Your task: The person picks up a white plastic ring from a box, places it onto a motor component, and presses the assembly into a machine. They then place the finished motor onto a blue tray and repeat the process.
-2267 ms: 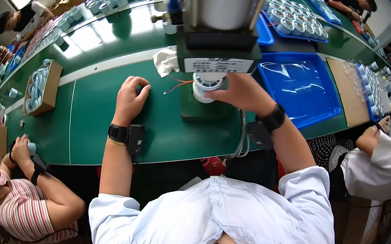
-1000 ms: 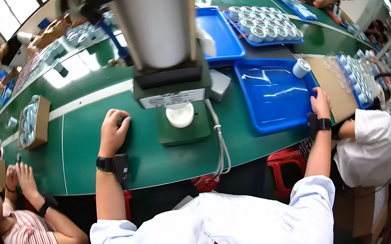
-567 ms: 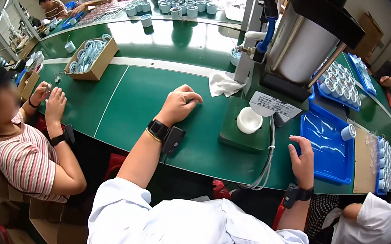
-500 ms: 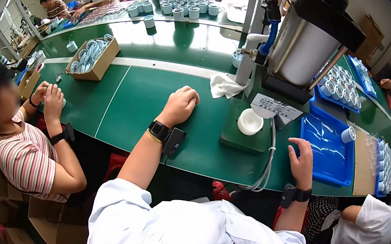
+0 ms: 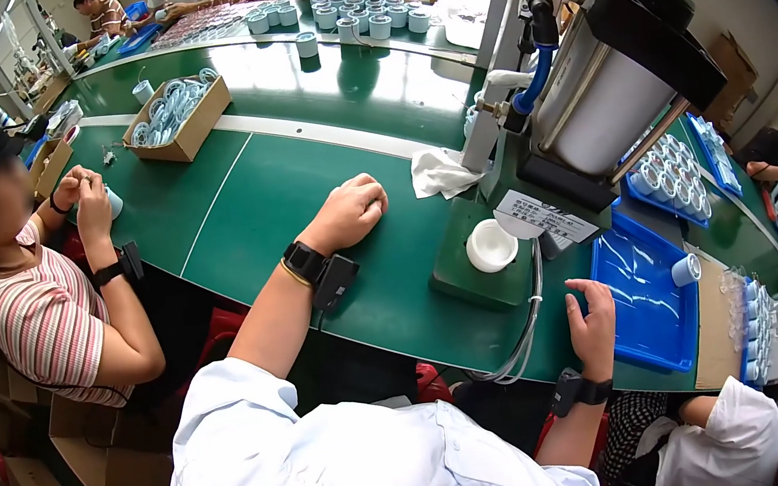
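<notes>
My left hand (image 5: pixel 349 214) rests on the green tabletop (image 5: pixel 255 218) with its fingers curled into a loose fist; nothing shows in it. My right hand (image 5: pixel 591 318) lies by the table edge, fingers stretched out and apart, holding nothing. It is beside a blue tray (image 5: pixel 648 305) in which one light-blue cup (image 5: pixel 686 270) lies at the right side. Between my hands stands a press (image 5: pixel 589 102) with a metal cylinder. A round white holder (image 5: pixel 491 246) sits on its green base (image 5: pixel 453 269), touched by neither hand.
A crumpled white cloth (image 5: pixel 442 173) lies beside the press. Grey cables (image 5: pixel 530 332) hang over the table edge. Left, a co-worker in a striped shirt (image 5: pixel 42 310) handles a pale-blue cup (image 5: pixel 114 201) near a cardboard box of coiled tubing (image 5: pixel 183 143). Trays of cups (image 5: pixel 666 176) stand right.
The whole view has shifted slightly. The co-worker's hands at left have moved, and the cup there shows more. A lone cup on the far belt has moved right. My hands keep their poses.
</notes>
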`<act>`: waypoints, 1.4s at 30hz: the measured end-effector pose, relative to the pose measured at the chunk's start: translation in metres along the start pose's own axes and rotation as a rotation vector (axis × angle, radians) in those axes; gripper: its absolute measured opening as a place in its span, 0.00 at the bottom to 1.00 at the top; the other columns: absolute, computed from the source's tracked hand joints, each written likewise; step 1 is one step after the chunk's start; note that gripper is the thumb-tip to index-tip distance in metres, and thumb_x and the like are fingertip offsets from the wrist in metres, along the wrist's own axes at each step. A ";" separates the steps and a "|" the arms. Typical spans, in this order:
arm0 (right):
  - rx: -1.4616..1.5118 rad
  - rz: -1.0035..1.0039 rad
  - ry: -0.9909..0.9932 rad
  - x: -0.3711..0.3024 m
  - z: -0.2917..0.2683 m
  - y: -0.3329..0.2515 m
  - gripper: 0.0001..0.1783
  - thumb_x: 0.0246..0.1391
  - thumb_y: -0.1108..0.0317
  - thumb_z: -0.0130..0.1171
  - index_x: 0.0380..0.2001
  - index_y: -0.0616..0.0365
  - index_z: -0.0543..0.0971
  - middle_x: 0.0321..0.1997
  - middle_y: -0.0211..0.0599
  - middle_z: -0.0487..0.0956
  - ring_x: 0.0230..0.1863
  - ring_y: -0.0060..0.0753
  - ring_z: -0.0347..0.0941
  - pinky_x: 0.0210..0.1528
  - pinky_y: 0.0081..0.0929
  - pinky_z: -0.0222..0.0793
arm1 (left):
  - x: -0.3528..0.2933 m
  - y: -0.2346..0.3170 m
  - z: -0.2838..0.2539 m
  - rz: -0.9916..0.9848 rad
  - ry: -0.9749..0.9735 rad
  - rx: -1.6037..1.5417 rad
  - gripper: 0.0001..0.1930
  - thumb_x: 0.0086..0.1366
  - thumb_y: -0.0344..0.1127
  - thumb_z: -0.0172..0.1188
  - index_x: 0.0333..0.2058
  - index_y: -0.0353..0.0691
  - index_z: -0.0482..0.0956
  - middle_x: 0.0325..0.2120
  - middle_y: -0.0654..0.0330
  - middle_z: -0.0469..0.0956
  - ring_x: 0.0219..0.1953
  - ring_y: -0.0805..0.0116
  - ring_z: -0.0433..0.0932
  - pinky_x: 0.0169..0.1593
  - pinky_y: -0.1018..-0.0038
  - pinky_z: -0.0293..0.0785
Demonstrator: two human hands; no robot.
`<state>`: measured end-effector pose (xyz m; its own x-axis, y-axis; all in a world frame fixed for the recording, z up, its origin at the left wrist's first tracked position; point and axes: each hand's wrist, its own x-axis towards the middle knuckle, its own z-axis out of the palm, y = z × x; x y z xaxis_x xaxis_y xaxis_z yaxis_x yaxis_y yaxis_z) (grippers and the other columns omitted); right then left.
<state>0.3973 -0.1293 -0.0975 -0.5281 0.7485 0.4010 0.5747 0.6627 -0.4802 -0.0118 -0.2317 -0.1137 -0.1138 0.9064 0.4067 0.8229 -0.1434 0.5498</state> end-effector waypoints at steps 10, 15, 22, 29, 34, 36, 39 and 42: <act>-0.025 0.003 0.011 -0.001 0.001 -0.003 0.09 0.55 0.70 0.58 0.39 0.56 0.79 0.42 0.38 0.79 0.50 0.42 0.71 0.56 0.35 0.62 | -0.001 -0.001 0.002 -0.022 0.023 -0.006 0.07 0.58 0.30 0.49 0.28 0.39 0.76 0.33 0.55 0.74 0.41 0.55 0.74 0.47 0.64 0.72; -0.037 -0.011 0.021 -0.003 0.002 -0.002 0.09 0.55 0.70 0.58 0.39 0.56 0.79 0.42 0.38 0.79 0.50 0.42 0.71 0.55 0.36 0.62 | -0.003 -0.002 0.002 -0.015 0.035 -0.001 0.07 0.58 0.31 0.49 0.28 0.40 0.77 0.34 0.55 0.74 0.42 0.54 0.74 0.47 0.63 0.72; -0.051 -0.004 0.022 -0.004 -0.001 -0.004 0.08 0.54 0.71 0.58 0.39 0.57 0.79 0.42 0.39 0.79 0.49 0.43 0.72 0.55 0.36 0.63 | -0.001 0.002 0.005 -0.006 0.025 -0.011 0.07 0.58 0.30 0.49 0.29 0.39 0.77 0.34 0.55 0.74 0.41 0.55 0.74 0.47 0.64 0.72; -0.035 -0.061 0.014 0.004 0.008 0.000 0.08 0.54 0.72 0.57 0.38 0.60 0.78 0.41 0.43 0.78 0.48 0.47 0.72 0.55 0.36 0.64 | -0.005 -0.003 -0.003 -0.069 0.027 -0.011 0.06 0.58 0.29 0.50 0.29 0.40 0.77 0.34 0.55 0.74 0.39 0.55 0.74 0.46 0.64 0.72; -0.027 -0.041 0.028 -0.006 0.002 0.018 0.08 0.55 0.73 0.55 0.38 0.62 0.78 0.41 0.45 0.78 0.48 0.48 0.72 0.55 0.37 0.64 | -0.012 0.003 0.009 -0.025 0.043 0.076 0.07 0.59 0.32 0.55 0.35 0.42 0.79 0.43 0.57 0.76 0.48 0.57 0.73 0.54 0.63 0.68; -0.009 -0.058 0.022 -0.005 0.003 0.012 0.08 0.55 0.73 0.54 0.38 0.62 0.78 0.41 0.45 0.78 0.48 0.48 0.72 0.55 0.37 0.64 | -0.031 0.011 0.005 -0.082 0.054 0.143 0.10 0.61 0.34 0.55 0.41 0.44 0.78 0.47 0.57 0.74 0.53 0.57 0.70 0.58 0.60 0.64; -0.007 -0.051 0.026 -0.005 0.005 0.007 0.08 0.56 0.73 0.54 0.38 0.62 0.77 0.41 0.46 0.78 0.48 0.48 0.72 0.55 0.37 0.64 | -0.050 0.022 0.001 -0.163 0.049 0.240 0.17 0.64 0.39 0.56 0.51 0.48 0.77 0.57 0.57 0.71 0.62 0.57 0.64 0.65 0.54 0.56; -0.028 -0.052 0.025 -0.005 0.008 0.006 0.08 0.56 0.71 0.55 0.38 0.59 0.78 0.41 0.42 0.78 0.49 0.45 0.72 0.54 0.37 0.62 | -0.054 0.019 0.002 -0.231 -0.135 0.434 0.28 0.68 0.48 0.50 0.65 0.53 0.63 0.67 0.58 0.57 0.70 0.55 0.51 0.69 0.44 0.44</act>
<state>0.3983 -0.1287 -0.1088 -0.5417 0.7133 0.4446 0.5645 0.7007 -0.4363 0.0115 -0.2821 -0.1266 -0.2705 0.9424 0.1968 0.9434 0.2188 0.2492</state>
